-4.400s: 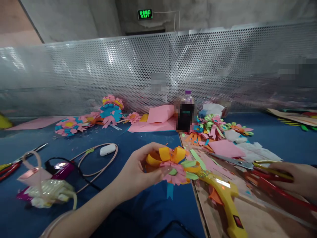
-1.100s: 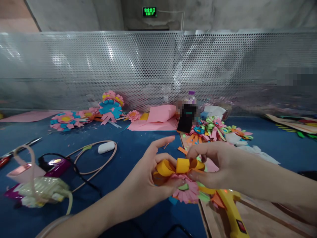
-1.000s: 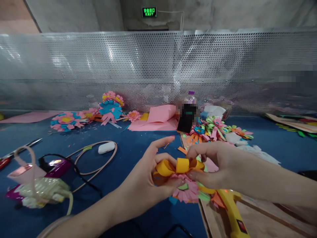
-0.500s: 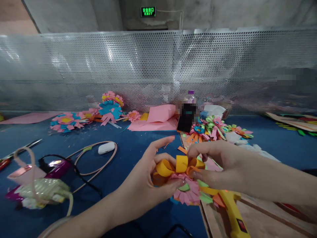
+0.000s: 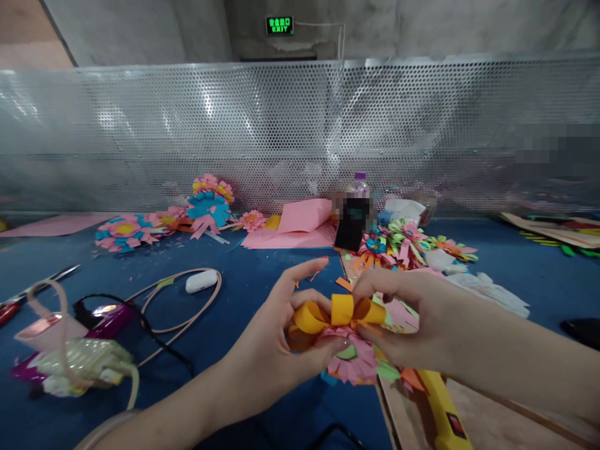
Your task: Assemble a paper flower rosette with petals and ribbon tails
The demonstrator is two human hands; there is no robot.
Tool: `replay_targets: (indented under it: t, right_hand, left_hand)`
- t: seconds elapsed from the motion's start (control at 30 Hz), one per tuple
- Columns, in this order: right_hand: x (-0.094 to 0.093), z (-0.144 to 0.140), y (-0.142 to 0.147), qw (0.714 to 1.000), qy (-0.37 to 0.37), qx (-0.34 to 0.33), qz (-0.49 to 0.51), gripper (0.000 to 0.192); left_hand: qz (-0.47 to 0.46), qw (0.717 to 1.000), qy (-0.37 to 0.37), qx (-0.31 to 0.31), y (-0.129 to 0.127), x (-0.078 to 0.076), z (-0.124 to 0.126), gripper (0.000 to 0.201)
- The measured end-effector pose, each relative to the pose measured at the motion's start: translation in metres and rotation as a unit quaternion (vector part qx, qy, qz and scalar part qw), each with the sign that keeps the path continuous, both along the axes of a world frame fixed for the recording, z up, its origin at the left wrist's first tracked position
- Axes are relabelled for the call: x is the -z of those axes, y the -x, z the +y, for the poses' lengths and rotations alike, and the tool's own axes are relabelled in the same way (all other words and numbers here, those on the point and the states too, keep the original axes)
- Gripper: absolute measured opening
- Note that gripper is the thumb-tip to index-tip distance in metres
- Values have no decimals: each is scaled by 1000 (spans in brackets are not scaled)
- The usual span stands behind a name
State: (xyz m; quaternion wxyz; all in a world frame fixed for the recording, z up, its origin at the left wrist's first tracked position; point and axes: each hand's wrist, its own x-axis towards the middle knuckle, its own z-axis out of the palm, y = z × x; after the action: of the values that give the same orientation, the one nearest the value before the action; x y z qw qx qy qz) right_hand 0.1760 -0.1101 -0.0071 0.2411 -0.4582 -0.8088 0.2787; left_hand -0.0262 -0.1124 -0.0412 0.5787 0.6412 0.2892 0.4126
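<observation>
Over blue table (image 5: 262, 269), both hands still pinching paper flower (image 5: 344, 337)

Right in front of me is the paper flower (image 5: 349, 359): pink fringed petals fanning downward, green and blue bits poking out underneath, and on top a ring of yellow-orange paper loops (image 5: 338, 312) curling up, held above the blue table, tilted toward me.
</observation>
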Motion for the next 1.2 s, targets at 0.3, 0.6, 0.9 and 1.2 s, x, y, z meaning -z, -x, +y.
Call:
replay_targets:
  t: [0.3,0.6,0.9,1.2]
  right_hand:
    - [0,-5,1,998,-57,9,1,15]
    - [3,5,7,996,-76,40,31,25]
    - [-5,15,-3,996,-80,29,19,32]
    - [-13,22,-20,993,-57,51,85,25]
  left_hand:
    - [-5,1000,8,6,0,-1,0,66]
    - [-17,999,18,-26,-3,0,-1,65]
    - [18,994,34,-107,-5,-4,6,66]
    - [25,984,10,-175,2,-4,21,57]
